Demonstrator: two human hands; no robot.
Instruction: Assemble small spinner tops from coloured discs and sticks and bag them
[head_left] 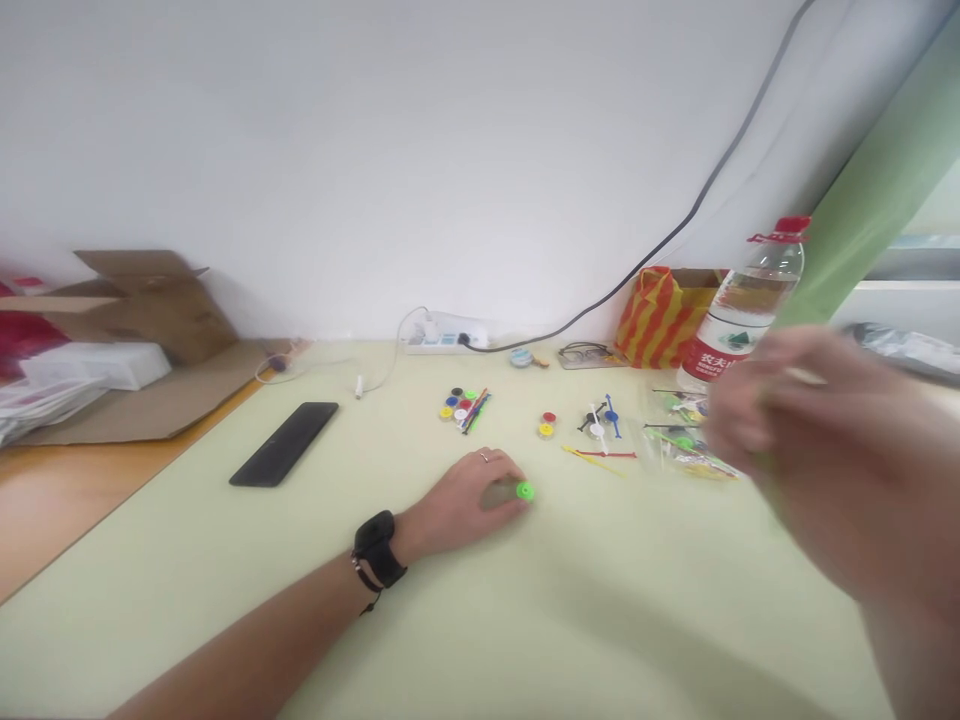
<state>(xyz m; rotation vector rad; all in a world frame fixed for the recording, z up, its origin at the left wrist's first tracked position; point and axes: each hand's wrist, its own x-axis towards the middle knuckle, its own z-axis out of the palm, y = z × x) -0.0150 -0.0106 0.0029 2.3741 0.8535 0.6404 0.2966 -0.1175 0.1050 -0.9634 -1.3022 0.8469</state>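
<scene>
My left hand (472,495), with a ring and a black wristband, rests on the table. Its thumb and forefinger close around a small bright green round disc (525,491). Raised at the right, close to the camera, my right hand (810,430) is smeared by motion. Its fingers look curled inward, and what they hold, if anything, cannot be made out. Beyond the left hand lie a red disc (549,417) and a yellow disc (546,431). Spinner arrows are nearby: a white one (597,428), a blue one (612,416), a red one (611,455) and a yellow one (592,460).
Several coloured discs and sticks (465,408) lie mid-table. Clear bags of parts (686,450) and a water bottle (739,310) stand behind my right hand. A black phone-like slab (283,444), a power strip (442,335), a striped bag (652,315) and a cardboard box (157,320) surround the area.
</scene>
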